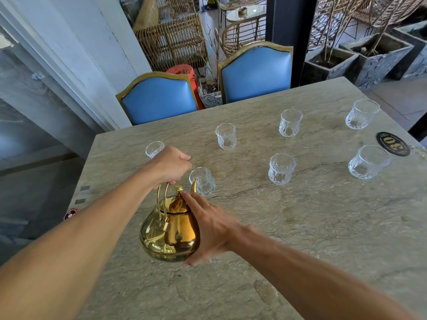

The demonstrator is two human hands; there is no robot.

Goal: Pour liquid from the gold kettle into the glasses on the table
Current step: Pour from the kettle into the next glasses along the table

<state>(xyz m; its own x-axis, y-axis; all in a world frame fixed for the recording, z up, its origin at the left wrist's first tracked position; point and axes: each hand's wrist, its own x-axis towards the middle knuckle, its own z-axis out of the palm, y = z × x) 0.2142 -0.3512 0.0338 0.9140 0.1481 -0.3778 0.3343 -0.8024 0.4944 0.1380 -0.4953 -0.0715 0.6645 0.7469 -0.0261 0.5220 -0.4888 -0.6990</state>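
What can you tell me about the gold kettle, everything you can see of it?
The gold kettle looks like polished, mirror-shiny metal, with a round bulging body, a lid with a small knob, a curved spout and a looped handle. It is held above the table. The left hand grips the handle; the right hand steadies its side and lid. The spout points at the nearest glass.

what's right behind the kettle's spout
A clear glass stands on the table just past the gold kettle spout. The spout tip covers part of its rim, so its contents cannot be seen clearly.
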